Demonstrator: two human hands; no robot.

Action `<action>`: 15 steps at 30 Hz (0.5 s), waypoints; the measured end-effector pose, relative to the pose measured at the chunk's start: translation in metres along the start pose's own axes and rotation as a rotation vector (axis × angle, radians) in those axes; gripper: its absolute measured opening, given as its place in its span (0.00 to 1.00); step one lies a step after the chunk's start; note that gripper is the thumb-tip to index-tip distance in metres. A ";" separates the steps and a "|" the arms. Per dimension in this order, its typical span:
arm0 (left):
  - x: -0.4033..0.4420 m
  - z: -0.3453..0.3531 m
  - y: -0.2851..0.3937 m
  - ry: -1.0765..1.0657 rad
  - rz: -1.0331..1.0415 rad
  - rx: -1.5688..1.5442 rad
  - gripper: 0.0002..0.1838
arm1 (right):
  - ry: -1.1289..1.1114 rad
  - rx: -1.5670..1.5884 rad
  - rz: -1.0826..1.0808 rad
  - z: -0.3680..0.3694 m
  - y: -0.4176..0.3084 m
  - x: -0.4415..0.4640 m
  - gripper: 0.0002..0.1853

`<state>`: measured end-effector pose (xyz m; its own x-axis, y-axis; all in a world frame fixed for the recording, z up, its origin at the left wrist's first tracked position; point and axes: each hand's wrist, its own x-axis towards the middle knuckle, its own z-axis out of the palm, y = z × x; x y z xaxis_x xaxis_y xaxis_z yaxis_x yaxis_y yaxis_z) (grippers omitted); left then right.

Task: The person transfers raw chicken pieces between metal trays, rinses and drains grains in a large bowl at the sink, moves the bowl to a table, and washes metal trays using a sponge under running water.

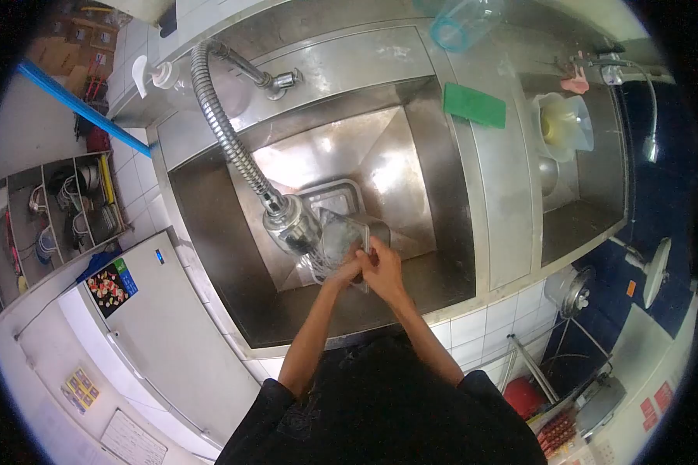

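A clear, box-like plastic container is held tilted in the large steel sink, under the spray head of the flexible tap. Water runs down beside it. My right hand is closed on the container's right edge. Close against it, my left hand grips the container's lower part, its fingers partly hidden by the wet plastic. On the sink floor behind the container lies a rectangular tray-like piece with a pale rim. A dark roundish item shows just right of the container.
A green pad lies on the steel counter, near a clear bluish container. Pale plastic vessels stand in the smaller right basin. A pump bottle is at the back left. A white fridge-like cabinet stands left.
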<state>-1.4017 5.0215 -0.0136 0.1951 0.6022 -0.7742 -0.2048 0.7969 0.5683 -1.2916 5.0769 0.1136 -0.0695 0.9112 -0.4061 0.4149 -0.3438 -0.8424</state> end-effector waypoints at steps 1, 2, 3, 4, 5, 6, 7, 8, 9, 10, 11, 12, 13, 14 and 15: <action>-0.002 0.002 0.016 -0.003 0.004 -0.007 0.25 | -0.001 -0.008 -0.003 -0.002 0.002 0.000 0.08; -0.005 -0.003 0.030 -0.086 -0.037 -0.106 0.23 | 0.004 -0.049 -0.072 -0.004 0.006 -0.003 0.08; -0.007 -0.011 0.034 -0.169 -0.082 -0.202 0.21 | 0.008 -0.087 -0.137 -0.005 0.006 -0.005 0.08; -0.011 -0.017 0.033 -0.168 -0.082 -0.204 0.21 | 0.006 -0.088 -0.137 -0.007 0.006 -0.006 0.08; -0.017 -0.023 0.035 0.005 -0.117 -0.294 0.21 | 0.046 -0.122 -0.181 -0.009 0.005 -0.006 0.07; -0.020 -0.030 0.032 0.179 -0.150 -0.383 0.21 | 0.086 -0.155 -0.225 -0.011 0.003 -0.007 0.08; -0.019 -0.036 0.031 0.181 -0.147 -0.382 0.21 | 0.086 -0.152 -0.228 -0.012 0.003 -0.009 0.08; -0.015 -0.041 0.031 0.231 0.005 -0.371 0.21 | 0.116 -0.225 -0.330 -0.014 0.003 -0.013 0.07; -0.011 -0.043 0.032 0.280 0.158 -0.362 0.20 | 0.144 -0.299 -0.433 -0.016 0.002 -0.017 0.06; -0.009 -0.035 0.035 0.437 0.189 -0.339 0.21 | 0.141 -0.302 -0.437 -0.019 0.001 -0.021 0.06; -0.002 -0.034 0.029 0.439 0.191 -0.345 0.21 | 0.128 -0.334 -0.473 -0.022 -0.002 -0.027 0.06; 0.015 -0.039 0.009 0.441 0.297 -0.336 0.20 | 0.116 -0.366 -0.507 -0.026 -0.004 -0.032 0.06; 0.032 -0.043 -0.012 0.443 0.404 -0.328 0.19 | 0.110 -0.371 -0.511 -0.029 -0.007 -0.038 0.06; 0.038 -0.041 -0.017 0.423 0.393 -0.325 0.19 | 0.125 -0.405 -0.547 -0.031 -0.009 -0.044 0.07; 0.039 -0.037 -0.016 0.398 0.373 -0.317 0.19 | 0.140 -0.438 -0.585 -0.032 -0.009 -0.047 0.09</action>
<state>-1.4261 5.0306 -0.0632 -0.3035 0.7243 -0.6191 -0.4767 0.4472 0.7568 -1.2628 5.0447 0.1522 -0.2857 0.9482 0.1388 0.6712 0.3014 -0.6772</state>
